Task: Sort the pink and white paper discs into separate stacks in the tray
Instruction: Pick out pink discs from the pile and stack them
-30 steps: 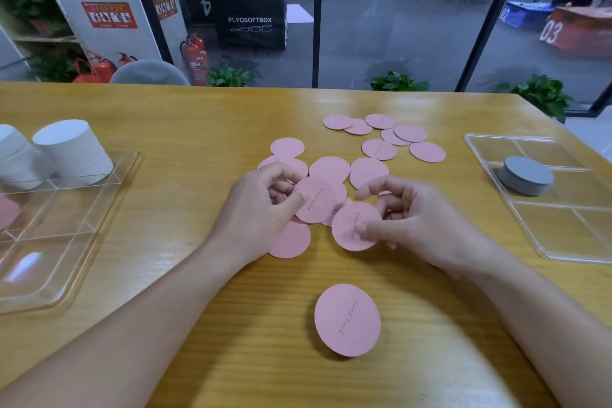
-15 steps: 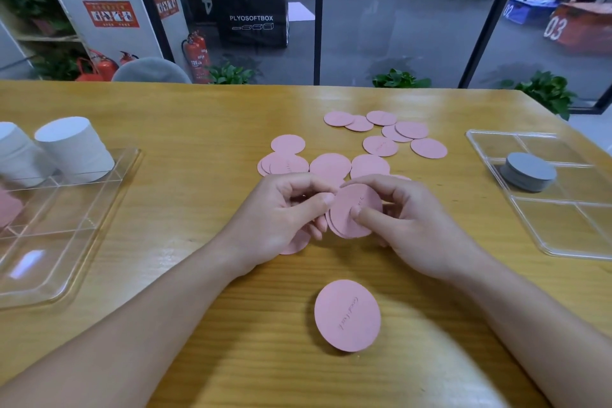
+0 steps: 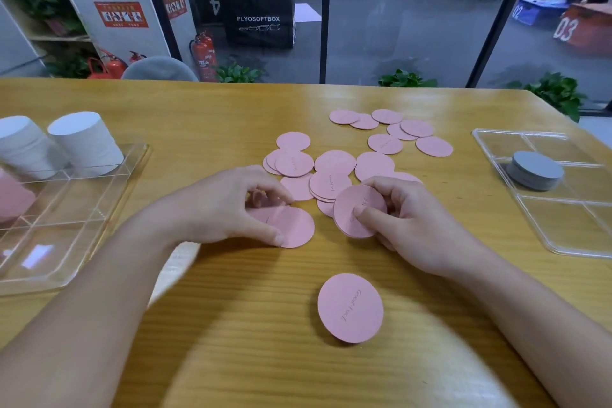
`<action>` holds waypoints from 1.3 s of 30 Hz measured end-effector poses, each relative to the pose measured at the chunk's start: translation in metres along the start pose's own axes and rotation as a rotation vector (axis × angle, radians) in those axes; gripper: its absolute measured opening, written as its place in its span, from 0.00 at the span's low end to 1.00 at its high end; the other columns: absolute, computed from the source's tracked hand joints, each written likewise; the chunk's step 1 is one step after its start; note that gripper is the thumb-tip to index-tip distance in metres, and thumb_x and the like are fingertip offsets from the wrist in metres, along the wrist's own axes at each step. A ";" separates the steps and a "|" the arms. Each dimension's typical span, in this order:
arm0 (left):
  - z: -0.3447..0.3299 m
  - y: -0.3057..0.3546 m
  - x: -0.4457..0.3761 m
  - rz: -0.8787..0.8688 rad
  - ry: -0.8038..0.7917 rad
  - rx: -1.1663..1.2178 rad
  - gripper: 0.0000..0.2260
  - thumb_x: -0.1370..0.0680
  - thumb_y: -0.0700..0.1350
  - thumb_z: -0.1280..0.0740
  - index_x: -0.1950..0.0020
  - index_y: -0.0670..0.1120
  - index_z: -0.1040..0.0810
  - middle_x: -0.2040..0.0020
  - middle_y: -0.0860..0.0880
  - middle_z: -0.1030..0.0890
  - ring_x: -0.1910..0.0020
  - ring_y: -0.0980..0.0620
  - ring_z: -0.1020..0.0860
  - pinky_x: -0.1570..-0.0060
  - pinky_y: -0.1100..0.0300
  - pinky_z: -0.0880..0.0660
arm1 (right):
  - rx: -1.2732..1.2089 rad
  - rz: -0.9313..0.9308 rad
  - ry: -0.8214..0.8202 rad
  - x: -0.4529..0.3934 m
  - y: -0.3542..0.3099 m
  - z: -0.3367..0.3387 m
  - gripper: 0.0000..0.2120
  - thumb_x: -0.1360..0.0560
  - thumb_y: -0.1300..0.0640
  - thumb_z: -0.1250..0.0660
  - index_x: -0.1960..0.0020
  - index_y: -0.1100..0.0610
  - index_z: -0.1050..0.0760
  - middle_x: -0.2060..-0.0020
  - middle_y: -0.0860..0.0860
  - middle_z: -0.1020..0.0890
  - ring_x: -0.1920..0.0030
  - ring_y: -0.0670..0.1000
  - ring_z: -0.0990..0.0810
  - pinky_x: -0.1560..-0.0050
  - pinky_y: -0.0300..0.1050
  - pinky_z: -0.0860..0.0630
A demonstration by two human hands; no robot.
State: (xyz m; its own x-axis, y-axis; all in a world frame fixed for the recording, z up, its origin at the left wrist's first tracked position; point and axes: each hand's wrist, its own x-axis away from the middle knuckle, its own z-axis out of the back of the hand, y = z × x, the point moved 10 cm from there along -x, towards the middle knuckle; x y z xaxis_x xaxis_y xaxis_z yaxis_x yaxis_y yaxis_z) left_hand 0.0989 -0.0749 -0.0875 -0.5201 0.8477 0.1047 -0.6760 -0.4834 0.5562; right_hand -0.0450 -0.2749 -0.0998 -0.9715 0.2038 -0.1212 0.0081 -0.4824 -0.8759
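Observation:
Several pink paper discs (image 3: pixel 334 162) lie scattered across the middle of the wooden table. My right hand (image 3: pixel 407 222) pinches a small stack of pink discs (image 3: pixel 359 210), held tilted above the table. My left hand (image 3: pixel 231 205) pinches another pink disc (image 3: pixel 294 227) by its near edge, fingers curled over its top. One pink disc (image 3: pixel 350 307) lies alone near me. The clear tray (image 3: pixel 66 235) at the left holds two tall white disc stacks (image 3: pixel 86 141) at its far end and a pink stack (image 3: pixel 13 199) at the frame edge.
A second clear tray (image 3: pixel 563 228) at the right holds a low grey disc stack (image 3: pixel 534 169). Another group of pink discs (image 3: pixel 394 131) lies farther back on the table. Beyond the table's far edge are glass walls and plants.
My hands met and the left passed its disc onto the right hand's stack. The left hand has since moved left and taken hold of another pink disc lying on the table.

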 end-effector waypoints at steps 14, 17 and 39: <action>-0.017 0.025 -0.014 -0.064 0.201 0.431 0.10 0.20 0.41 0.21 0.42 0.51 0.16 0.58 0.51 0.15 0.63 0.53 0.23 0.60 0.57 0.24 | -0.110 -0.073 0.035 0.002 0.004 0.005 0.10 0.14 0.62 0.33 0.45 0.71 0.27 0.60 0.68 0.28 0.67 0.56 0.33 0.65 0.57 0.40; -0.013 0.021 -0.011 -0.011 0.281 0.629 0.04 0.15 0.42 0.26 0.49 0.43 0.15 0.61 0.46 0.16 0.66 0.49 0.22 0.64 0.55 0.24 | -0.161 -0.084 0.039 0.003 0.004 0.006 0.08 0.14 0.62 0.33 0.49 0.67 0.26 0.62 0.60 0.27 0.67 0.55 0.32 0.64 0.54 0.41; -0.027 0.044 -0.010 -0.067 0.183 0.779 0.18 0.20 0.32 0.24 0.34 0.48 0.16 0.42 0.46 0.11 0.45 0.45 0.12 0.51 0.53 0.23 | -0.067 0.012 -0.076 0.004 -0.008 -0.011 0.06 0.12 0.58 0.34 0.46 0.52 0.20 0.70 0.56 0.23 0.69 0.54 0.28 0.65 0.53 0.32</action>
State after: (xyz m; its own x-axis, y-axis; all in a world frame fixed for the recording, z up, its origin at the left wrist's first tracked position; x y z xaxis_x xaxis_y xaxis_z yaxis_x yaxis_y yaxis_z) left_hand 0.0601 -0.1104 -0.0861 -0.6148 0.7872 -0.0486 -0.1851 -0.0841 0.9791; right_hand -0.0465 -0.2605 -0.0984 -0.9864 0.1317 -0.0987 0.0337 -0.4259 -0.9041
